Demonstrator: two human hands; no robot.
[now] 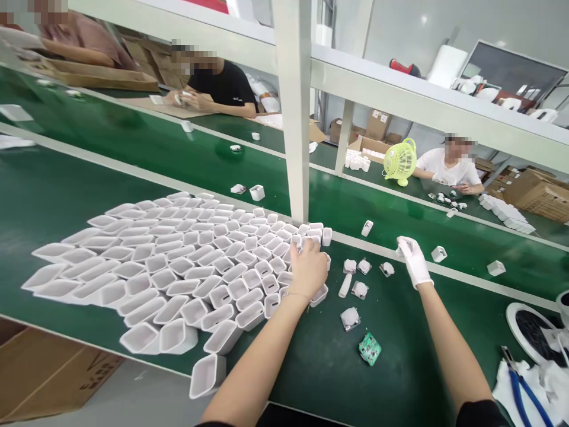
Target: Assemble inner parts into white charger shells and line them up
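Many white open-topped plastic housings (171, 284) stand packed together on the green table. At their right end my bare left hand (310, 265) rests over several of them, fingers spread and touching the rims. My right hand (414, 261), in a white glove, hovers at the edge of the green belt with its fingers bent together; whether they hold anything is too small to tell. Between my hands lie several small white-covered parts (360, 289), a white cylindrical piece (345, 285) and a green circuit board (370, 349).
A white post (293, 118) rises behind the housings. Single housings (438, 254) sit on the belt. Blue-handled pliers (522, 385) and a round black-and-white object (536, 332) lie at the right. Three people sit across the belt, near a green fan (400, 160).
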